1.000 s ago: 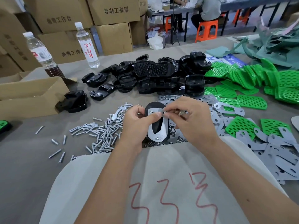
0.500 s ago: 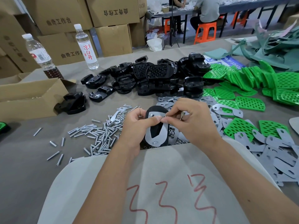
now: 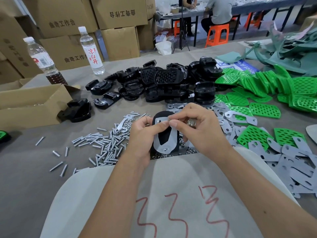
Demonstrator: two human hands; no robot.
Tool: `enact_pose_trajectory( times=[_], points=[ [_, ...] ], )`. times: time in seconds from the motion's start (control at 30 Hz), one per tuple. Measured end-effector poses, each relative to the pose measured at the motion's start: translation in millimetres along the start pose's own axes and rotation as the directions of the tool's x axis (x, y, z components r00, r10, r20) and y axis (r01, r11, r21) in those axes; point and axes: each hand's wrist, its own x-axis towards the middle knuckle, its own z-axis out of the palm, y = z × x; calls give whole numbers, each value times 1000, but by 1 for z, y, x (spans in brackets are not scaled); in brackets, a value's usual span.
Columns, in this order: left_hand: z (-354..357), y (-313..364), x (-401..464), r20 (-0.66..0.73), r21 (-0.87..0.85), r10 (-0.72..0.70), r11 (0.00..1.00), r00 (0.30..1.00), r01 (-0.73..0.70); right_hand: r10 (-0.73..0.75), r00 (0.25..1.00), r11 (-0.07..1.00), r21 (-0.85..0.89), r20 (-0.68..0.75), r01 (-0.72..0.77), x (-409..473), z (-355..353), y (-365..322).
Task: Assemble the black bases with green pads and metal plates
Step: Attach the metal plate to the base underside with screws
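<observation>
- Here, the black oval plastic base (image 3: 163, 133) sits between both hands at the near centre of the table, its long axis running near to far, with a flat silver metal plate with a dark cut-out (image 3: 165, 137) lying on its upper face.
- The left hand (image 3: 143, 134) grips the base's left edge, thumb pressed across the plate's far end.
- The right hand (image 3: 199, 131) is just right of the base, thumb and forefinger pinched together at the plate's far end; something small is probably held there, but I cannot tell what.
- The plate's far hole lies directly under that pinch, so the right hand is nearer.
- One fastener shows at the plate's near end.
- Outward: loose silver screws (image 3: 104, 145) to the left, heaped black bases (image 3: 164, 83) beyond, green perforated pads (image 3: 264, 109) and grey plates (image 3: 295, 167) on the right.
</observation>
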Motion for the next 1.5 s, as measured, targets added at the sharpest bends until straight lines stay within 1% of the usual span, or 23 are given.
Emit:
enact_pose_trajectory(
  times=[0.1,0.2,0.3,0.37,0.43,0.5,0.63,0.67,0.73,0.8,0.93,1.0,1.1,1.13,1.2,1.33,1.5],
  points=[
    [0,0,1,-22,-23,-7,1000,1000,6,35,999,995,91,-10,-34,-1,0,0],
    [2,-1,1,-21,-10,-7,1000,1000,7,32,999,995,92,-31,-29,-2,-2,1],
    [3,0,0,-20,-25,-10,1000,1000,10,24,1000,995,99,15,-26,-3,0,-2],
    [2,1,0,-39,-33,-10,999,999,9,54,998,992,114,27,-57,-2,0,-1],
    [2,2,0,-50,-47,-20,999,999,18,91,996,985,150,-18,-87,-2,0,0],
    [2,2,1,-51,-52,-26,998,998,23,96,995,979,181,-22,-90,-2,1,2],
    [4,1,0,-48,-48,-9,999,999,7,51,998,993,106,29,-54,-4,6,-1],
    [4,0,0,-48,-37,-5,999,999,3,61,998,991,122,16,-62,-4,5,-1],
    [6,-1,0,-55,-21,-6,1000,998,4,95,994,982,172,-60,-84,-3,1,0],
    [6,-1,1,-77,-32,-16,999,997,14,85,992,982,174,-91,-68,-3,1,0],
    [5,0,1,-70,-60,-16,998,997,12,35,999,998,45,-41,-33,-5,7,-2],
    [6,-1,0,-52,-49,-12,999,999,9,65,997,996,59,-41,-63,-4,6,1],
    [8,-2,-1,-53,-25,-2,1000,999,1,85,992,993,92,-90,-77,-3,4,-3],
    [8,-3,0,-57,-30,-6,1000,998,4,91,992,991,109,-87,-81,-3,3,-4],
    [6,-3,1,-56,-49,-15,999,998,13,77,996,988,138,-36,-71,-4,3,-5],
    [4,-3,2,-32,-38,-13,999,999,12,65,998,996,59,-18,-64,-3,6,-4],
    [3,-4,2,-24,-23,-11,1000,1000,11,69,995,998,6,-75,-69,-4,8,-5]
  ],
)
